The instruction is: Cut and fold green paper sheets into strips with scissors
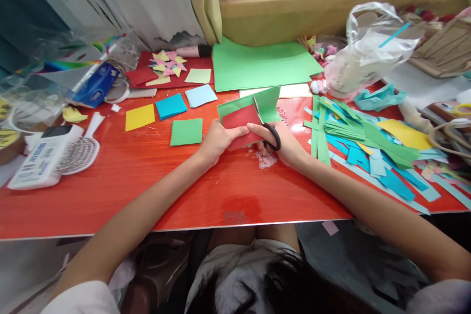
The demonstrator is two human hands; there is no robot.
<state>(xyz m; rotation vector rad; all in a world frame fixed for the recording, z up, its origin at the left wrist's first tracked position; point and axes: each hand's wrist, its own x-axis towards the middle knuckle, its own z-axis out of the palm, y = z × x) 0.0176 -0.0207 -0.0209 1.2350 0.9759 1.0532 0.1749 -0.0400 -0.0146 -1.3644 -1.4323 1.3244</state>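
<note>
My left hand (218,141) grips a red square of paper (239,120) laid over a green sheet of paper (269,100), thumb on top. Scissors (273,136) with black handles are in my right hand (290,144), their blades along the red square's right edge and into the green sheet. One finger of my right hand also reaches the red paper. To the left lie a green paper square (186,132), a blue stack (171,106), a pale blue stack (200,95) and a yellow square (140,117).
Green and blue paper strips (353,132) pile up at the right. Large green sheets (265,64) lie at the back, beside a plastic bag with a cup (362,59). A hairbrush (81,154) and white bottle (46,157) lie left on the red table (165,191).
</note>
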